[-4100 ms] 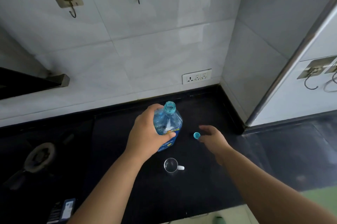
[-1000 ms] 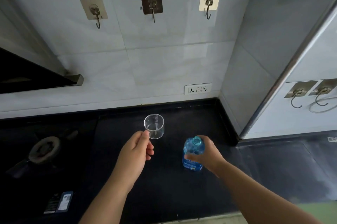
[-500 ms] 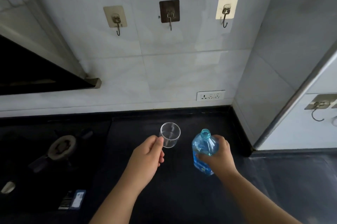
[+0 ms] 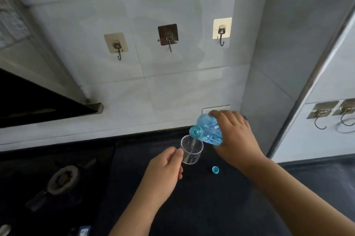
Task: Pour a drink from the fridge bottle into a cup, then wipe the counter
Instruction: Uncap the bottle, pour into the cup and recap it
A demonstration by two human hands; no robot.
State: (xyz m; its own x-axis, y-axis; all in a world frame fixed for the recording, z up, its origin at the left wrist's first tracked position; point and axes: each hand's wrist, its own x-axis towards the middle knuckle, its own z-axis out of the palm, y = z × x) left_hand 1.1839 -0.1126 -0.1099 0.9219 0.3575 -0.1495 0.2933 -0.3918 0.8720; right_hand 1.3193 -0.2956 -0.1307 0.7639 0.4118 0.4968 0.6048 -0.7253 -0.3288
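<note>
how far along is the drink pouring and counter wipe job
Done: the bottle cap is off and lies on the black counter. In hand: the right hand tips the blue bottle, its mouth at the rim of the clear cup held up by the left hand. Left: finishing the pour and wiping the counter; no cloth is in view.

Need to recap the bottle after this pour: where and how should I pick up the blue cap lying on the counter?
Pinch the blue cap across its rim, coming straight down from above. It is small and low, lying flat on the black counter, apparently open side up, with bare counter around it. A side approach would likely just slide it.
</note>
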